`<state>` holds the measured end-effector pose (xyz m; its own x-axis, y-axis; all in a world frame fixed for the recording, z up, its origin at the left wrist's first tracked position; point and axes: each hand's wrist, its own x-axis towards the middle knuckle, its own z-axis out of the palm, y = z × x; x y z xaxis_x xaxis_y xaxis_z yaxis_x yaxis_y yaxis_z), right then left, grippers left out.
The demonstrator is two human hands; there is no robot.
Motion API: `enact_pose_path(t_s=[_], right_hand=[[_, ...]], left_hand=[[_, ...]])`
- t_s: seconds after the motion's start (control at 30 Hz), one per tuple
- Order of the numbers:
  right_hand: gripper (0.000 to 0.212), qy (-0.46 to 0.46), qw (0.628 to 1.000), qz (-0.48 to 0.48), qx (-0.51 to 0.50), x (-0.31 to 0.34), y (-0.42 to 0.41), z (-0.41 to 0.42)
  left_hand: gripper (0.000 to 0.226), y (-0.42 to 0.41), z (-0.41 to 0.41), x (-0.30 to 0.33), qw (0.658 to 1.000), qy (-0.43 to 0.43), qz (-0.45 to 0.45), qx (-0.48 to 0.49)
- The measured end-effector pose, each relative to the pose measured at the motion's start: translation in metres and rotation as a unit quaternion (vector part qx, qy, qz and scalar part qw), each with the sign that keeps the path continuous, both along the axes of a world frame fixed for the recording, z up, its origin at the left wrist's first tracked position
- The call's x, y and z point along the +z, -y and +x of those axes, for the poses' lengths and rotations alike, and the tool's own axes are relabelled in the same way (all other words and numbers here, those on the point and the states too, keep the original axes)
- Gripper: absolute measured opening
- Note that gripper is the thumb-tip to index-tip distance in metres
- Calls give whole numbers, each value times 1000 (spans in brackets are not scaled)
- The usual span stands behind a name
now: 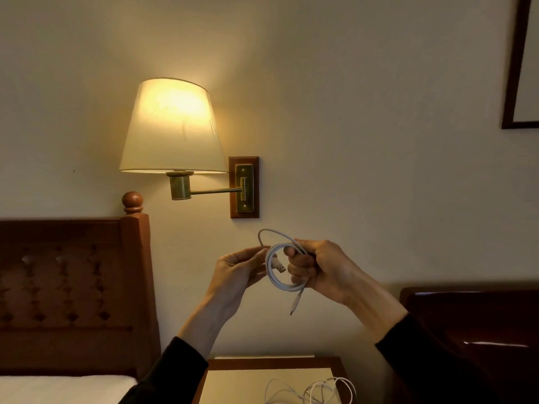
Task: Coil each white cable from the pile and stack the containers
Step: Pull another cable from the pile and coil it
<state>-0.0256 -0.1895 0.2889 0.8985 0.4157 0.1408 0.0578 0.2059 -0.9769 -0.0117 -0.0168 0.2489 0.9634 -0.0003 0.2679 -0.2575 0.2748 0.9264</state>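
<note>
Lamplight from a wall lamp (172,126) warms a bedroom wall, with a wooden headboard (73,287) at the left, a dark piece of furniture (472,330) at the right and a picture frame (516,68) in the upper right corner. Low in the view, a small surface (233,383) stands between the bed and the dark furniture.

Both hands are raised in front of the wall, well above the surface. The right hand (318,269) is curled round a white cable (277,275), gripping a bundle of several loops; one small plug hangs down below the fist, and a USB plug sits inside the ring of loops. The left hand (239,269) pinches a last loose arc of the same cable at the fingertips, just beside the coil, with that arc rising above both hands.

As a judgement, this cable is nearly coiled: only the short arc and the ends remain to be tucked in or wrapped. More work clearly waits, since a pile (315,390) of loose white cable lies tangled on the surface at the bottom edge, partly cut off by the frame, so how many cables it holds cannot be told. No containers show in this view, so whether any stacking is done cannot be told either; it looks like the task has a good share left.
</note>
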Motion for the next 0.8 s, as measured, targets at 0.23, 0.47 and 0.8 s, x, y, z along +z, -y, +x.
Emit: enact_pose_path(t_s=[0.23,0.47,0.8], right_hand=[[45,25,998,-31,-57,3,-7,-1],[43,68,992,-49,-90,8,-10,0],[39,114,965,-86,-218,0,-16,14]], left_hand=[[36,8,-15,1,988,-72,-46,-126],[10,24,-28,5,947,109,245,178],[41,30,-49,-13,860,173,417,238]])
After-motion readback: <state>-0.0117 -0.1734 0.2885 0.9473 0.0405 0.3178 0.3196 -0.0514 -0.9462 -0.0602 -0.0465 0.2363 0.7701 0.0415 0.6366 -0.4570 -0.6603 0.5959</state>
